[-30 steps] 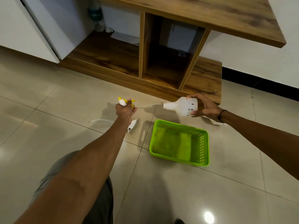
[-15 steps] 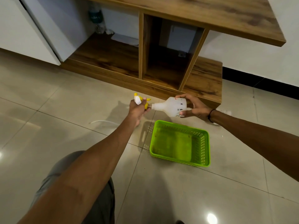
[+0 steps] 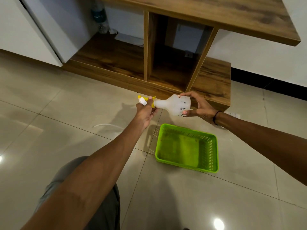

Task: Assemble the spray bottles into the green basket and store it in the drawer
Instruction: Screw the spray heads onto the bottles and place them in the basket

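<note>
A white spray bottle (image 3: 174,104) lies sideways in the air above the floor, neck pointing left. My right hand (image 3: 198,107) grips its wide base. My left hand (image 3: 146,112) grips the yellow and white spray head (image 3: 144,100), which sits at the bottle's neck. The green basket (image 3: 208,146) stands on the tiles below and to the right of the bottle, with nothing in it.
A wooden cabinet (image 3: 214,77) with open compartments stands just behind the hands, its top overhanging. A clear water bottle (image 3: 101,19) stands in the left compartment. A thin white tube (image 3: 108,125) lies on the tiled floor at left. A white door is at far left.
My left hand has moved right with the spray head until the head meets the bottle's neck. The dip tube that showed between them is now inside the bottle.
</note>
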A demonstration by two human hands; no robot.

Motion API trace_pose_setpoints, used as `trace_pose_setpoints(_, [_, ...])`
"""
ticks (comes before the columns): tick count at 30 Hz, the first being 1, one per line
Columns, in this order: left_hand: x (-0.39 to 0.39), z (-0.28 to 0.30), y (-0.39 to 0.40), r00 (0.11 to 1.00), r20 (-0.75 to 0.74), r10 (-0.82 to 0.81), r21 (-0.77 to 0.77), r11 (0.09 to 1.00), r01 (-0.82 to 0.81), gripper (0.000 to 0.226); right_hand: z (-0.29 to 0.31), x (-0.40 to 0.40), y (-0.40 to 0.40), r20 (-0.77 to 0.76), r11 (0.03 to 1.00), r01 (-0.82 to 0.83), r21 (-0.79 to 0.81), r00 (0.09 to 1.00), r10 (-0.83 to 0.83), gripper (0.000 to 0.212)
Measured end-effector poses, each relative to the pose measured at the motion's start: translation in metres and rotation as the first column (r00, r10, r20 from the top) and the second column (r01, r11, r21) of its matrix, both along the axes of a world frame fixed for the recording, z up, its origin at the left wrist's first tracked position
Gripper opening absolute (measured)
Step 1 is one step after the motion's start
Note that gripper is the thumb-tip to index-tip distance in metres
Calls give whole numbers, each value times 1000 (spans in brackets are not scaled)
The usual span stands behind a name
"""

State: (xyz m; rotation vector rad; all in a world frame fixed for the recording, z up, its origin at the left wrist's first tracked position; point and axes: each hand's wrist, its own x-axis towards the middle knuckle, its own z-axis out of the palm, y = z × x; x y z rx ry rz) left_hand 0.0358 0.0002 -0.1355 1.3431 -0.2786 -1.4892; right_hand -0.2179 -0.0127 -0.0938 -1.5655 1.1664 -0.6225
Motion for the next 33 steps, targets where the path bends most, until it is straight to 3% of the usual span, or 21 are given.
trace_pose_setpoints(6, [-6,-3,-2,999,44,-28,27,999,27,52,1,-3,0,-88,996,-32,-85,996,25,75])
trace_pose_setpoints(9, [-8,-3,-2,997,74,-38,-3,999,39,47,5,-7,2,27,994,-12,109,1000,9,63])
trace_pose_setpoints(12, [-10,1,1,993,71,-93,-66,993,97,44,9,-9,5,55,909,93,407,990,-126,52])
trace_pose_setpoints(16, [-17,7,7,979,76,-192,-142,969,201,43,8,-9,9,-125,753,123,647,991,-54,117])
trace_pose_setpoints(20, [-13,9,11,967,19,-255,-167,952,255,46,7,-10,10,-92,695,71,715,996,-8,136])
trace_pose_setpoints(23, [-14,7,10,966,28,-258,-177,949,259,48,8,-11,11,-48,710,68,701,998,-48,136])
trace_pose_setpoints(25, [-16,5,8,977,40,-210,-143,966,214,58,8,-9,14,-12,783,136,607,987,-162,116])
trace_pose_setpoints(28, [-13,2,4,993,40,-114,-96,988,117,62,7,-11,16,6,959,173,225,984,-179,75])
trace_pose_setpoints(30, [-11,-2,0,995,37,-90,-86,992,93,63,3,-12,17,-50,993,101,55,994,-98,74])
trace_pose_setpoints(33, [-11,-4,0,992,53,-116,-95,988,121,62,-1,-7,18,-136,985,148,92,981,-135,66])
